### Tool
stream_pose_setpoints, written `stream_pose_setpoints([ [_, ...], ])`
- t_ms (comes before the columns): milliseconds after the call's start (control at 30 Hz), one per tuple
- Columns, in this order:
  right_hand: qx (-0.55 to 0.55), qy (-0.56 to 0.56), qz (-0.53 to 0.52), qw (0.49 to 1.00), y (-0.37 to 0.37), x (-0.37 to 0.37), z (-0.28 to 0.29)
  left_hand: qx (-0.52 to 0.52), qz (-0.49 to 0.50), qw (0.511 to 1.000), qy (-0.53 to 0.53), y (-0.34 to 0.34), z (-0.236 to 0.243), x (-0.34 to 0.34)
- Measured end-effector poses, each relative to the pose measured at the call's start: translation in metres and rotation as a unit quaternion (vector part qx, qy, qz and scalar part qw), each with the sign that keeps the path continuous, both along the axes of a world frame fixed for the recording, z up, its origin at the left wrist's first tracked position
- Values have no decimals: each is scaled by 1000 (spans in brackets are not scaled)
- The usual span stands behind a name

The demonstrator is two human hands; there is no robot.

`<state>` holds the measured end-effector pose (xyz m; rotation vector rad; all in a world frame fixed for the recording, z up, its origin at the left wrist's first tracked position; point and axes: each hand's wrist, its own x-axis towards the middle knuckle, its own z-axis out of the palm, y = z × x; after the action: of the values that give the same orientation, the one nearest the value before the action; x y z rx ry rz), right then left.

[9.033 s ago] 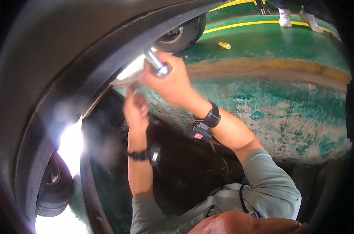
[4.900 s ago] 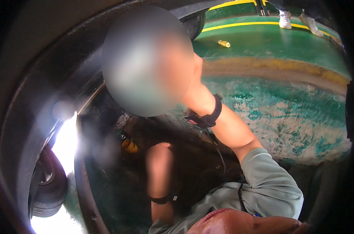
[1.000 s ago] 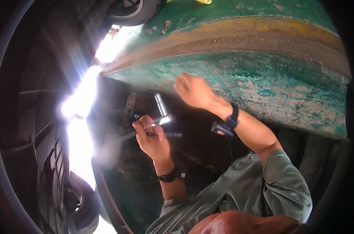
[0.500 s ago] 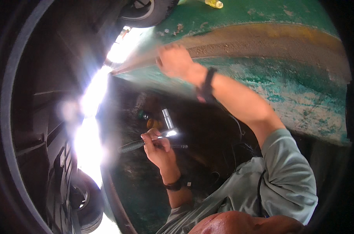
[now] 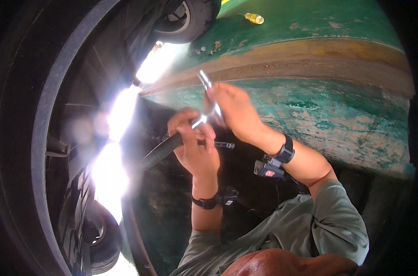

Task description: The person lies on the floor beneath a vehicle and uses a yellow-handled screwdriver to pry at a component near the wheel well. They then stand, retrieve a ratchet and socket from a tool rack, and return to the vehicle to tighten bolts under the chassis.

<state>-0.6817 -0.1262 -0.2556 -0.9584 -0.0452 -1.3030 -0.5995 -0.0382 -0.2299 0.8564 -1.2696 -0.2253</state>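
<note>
My left hand (image 5: 197, 156) is closed around a ratchet wrench (image 5: 162, 151) with a dark grip and a shiny metal head. A thin dark metal bar (image 5: 225, 145) with a squared end also sticks out from under its fingers. A long chrome socket (image 5: 204, 79) points up from the ratchet's head. My right hand (image 5: 240, 115), slightly blurred, has its fingers closed round the lower part of that socket. Where socket and ratchet meet is partly hidden by the fingers.
A dark vehicle underside fills the left, with a tyre (image 5: 202, 20) at the top and another tyre (image 5: 105, 234) lower down. Beyond my hands runs a worn green pit wall (image 5: 310, 110) with a brown ledge (image 5: 319, 62). A yellow bottle-shaped thing (image 5: 254, 18) lies on the green floor.
My right hand has come down from the ledge and taken hold of the chrome socket. My left hand has risen with the ratchet wrench, and the view has shifted slightly.
</note>
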Motion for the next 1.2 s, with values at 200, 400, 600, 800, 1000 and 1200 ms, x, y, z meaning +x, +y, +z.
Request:
stream_pose_setpoints([
  [200, -23, -71, -67, 995, -51, -29, 66, -46, -31, 998, -19, 7, 41, -7],
  [400, -53, -180, -23, 982, -95, -32, 111, -110, 47, 985, -128, 4, 80, -11],
  [600, -81, -203, 28, 975, -109, -28, 129, -129, 146, 961, -194, 9, 90, -33],
  [800, -84, -219, 239, 942, -122, -23, 131, -147, 164, 933, -285, 18, 90, -40],
  [1000, -86, -250, 406, 875, -135, -20, 137, -178, 132, 900, -376, 6, 98, -79],
  [1200, -37, -204, 262, 943, -117, -38, 137, -143, 114, 897, -402, 8, 101, -92],
])
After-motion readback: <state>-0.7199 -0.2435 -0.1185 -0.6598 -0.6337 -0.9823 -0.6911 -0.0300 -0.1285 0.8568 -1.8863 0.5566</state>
